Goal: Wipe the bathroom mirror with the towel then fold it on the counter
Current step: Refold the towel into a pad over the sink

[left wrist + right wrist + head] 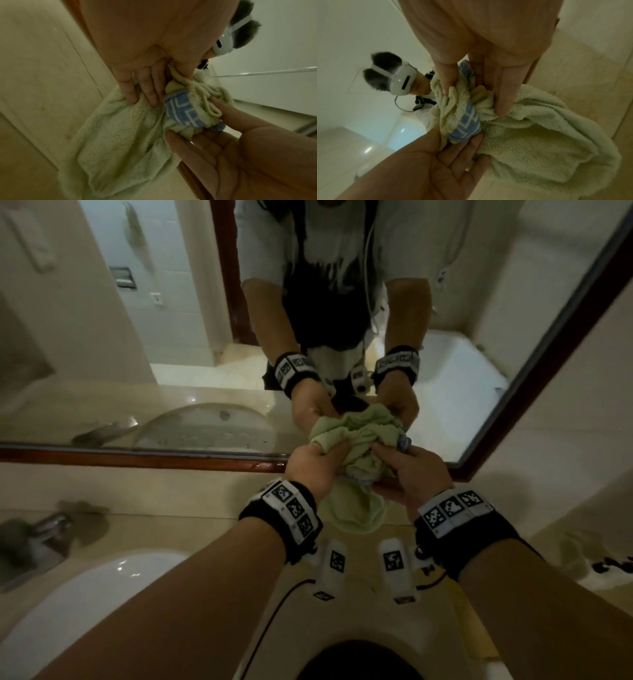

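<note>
Fingers of the left hand are curled into the towel, pinching a fold against the thumb. The right hand does the same from the other side: thumb on top, fingers wrapped underneath, clamped on cloth.

Towel: pale green, fluffy pile, bunched into a wad between both hands at centre frame of the head view. A blue band with a white geometric pattern is crumpled in the middle of the wad. A loose tail hangs below the hands, down toward the counter.

The wad sits at the mirror's lower edge, against or just off the glass; contact is hard to tell. The mirror's dark wood frame runs along the bottom and up the right side.

Below: beige counter, white sink lower left, chrome faucet at the left edge. Black wristbands with square markers are on both wrists.
</note>
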`<state>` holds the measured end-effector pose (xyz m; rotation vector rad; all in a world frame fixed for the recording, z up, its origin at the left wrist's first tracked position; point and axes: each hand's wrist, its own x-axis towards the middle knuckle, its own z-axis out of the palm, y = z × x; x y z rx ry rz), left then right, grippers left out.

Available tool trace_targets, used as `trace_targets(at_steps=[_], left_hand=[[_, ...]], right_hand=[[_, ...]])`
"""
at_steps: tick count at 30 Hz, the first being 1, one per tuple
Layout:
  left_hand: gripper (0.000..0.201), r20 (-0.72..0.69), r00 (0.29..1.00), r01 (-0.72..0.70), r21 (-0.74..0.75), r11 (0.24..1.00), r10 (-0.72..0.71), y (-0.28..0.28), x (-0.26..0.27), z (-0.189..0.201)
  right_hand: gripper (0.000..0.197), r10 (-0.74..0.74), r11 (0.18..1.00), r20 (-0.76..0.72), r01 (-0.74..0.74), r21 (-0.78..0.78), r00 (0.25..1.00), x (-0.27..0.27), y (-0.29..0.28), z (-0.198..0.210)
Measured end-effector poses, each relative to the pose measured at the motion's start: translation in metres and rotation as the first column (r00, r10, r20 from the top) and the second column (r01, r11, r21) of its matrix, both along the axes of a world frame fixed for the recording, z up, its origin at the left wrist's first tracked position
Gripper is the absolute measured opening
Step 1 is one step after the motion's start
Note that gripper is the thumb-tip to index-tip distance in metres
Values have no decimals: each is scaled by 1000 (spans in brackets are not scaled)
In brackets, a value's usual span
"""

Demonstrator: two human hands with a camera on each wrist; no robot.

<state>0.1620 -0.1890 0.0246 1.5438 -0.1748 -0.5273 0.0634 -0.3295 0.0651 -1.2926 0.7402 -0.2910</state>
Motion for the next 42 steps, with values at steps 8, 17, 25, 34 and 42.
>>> trace_targets(at_steps=[8,17,25,34,42], left_hand=[[78,136,988,-74,27,997,70,142,72,-15],[66,125,966,-241,103,965,228,325,162,-18],[40,-22,985,-174,-71,982,173,420,186,24],[81,219,927,-349,214,912,304,392,194,-8],[82,324,924,-300,276,913,206,301,134,13]], right_hand=[[24,230,969,-77,-236,-77,970,73,125,0],[30,465,883,-72,-468,-32,882,172,287,-5],[38,618,782,-63,-621,-54,784,235,392,-2],[35,603,785,-51,-603,-144,796,220,363,-9],[26,583,789,30,-557,-259,812,169,278,-20]])
